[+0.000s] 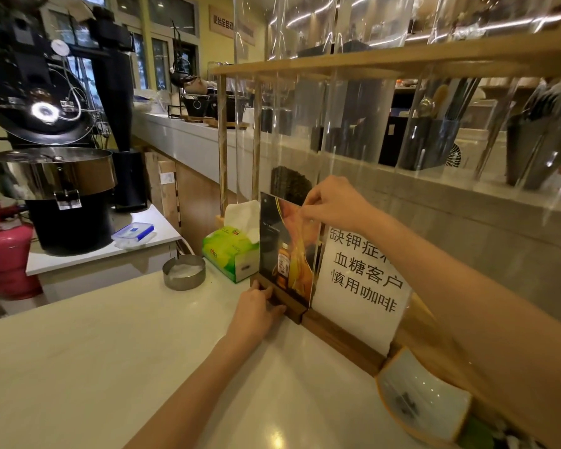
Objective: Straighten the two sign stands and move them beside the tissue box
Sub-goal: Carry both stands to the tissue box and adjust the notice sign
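Observation:
A sign stand with a dark bottle advert stands upright on its wooden base, right beside the green tissue box. My left hand grips that base at its near left corner. My right hand pinches the top edge of the advert's clear panel. Touching it on the right stands the second sign stand, white paper with black characters in a longer wooden base. My right forearm hides part of that paper.
A round metal ashtray sits on the white counter left of the tissue box. A small white dish lies at the near right. Behind the signs rises a wooden rack with clear tubes. A coffee roaster stands at the left.

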The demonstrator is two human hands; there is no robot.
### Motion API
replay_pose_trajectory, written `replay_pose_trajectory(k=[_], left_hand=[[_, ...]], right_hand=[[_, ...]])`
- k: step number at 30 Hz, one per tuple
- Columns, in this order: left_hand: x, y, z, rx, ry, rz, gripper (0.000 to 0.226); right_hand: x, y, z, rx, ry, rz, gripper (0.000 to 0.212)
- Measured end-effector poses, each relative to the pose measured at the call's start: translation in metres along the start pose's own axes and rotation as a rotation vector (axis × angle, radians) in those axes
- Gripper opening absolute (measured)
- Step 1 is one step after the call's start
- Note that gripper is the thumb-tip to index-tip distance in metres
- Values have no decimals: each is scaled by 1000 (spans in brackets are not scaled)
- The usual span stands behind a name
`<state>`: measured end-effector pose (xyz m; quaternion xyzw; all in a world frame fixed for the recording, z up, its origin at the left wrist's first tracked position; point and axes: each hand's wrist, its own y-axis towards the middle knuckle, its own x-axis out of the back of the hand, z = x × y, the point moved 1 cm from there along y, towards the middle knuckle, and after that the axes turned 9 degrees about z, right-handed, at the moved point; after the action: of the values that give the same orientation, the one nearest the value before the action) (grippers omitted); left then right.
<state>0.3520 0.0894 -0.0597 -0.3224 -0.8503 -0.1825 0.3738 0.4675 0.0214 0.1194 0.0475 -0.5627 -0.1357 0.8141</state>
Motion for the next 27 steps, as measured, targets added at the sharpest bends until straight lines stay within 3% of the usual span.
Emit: replay_pose_trajectory(k=[17,27], left_hand=[[-7,17,-2,-18,10,29,40],[-9,21,-1,-46,1,36,28]], right_hand=[[-1,4,-8,-97,52,-33,19],[0,5,-10,-138,66,-57,21]])
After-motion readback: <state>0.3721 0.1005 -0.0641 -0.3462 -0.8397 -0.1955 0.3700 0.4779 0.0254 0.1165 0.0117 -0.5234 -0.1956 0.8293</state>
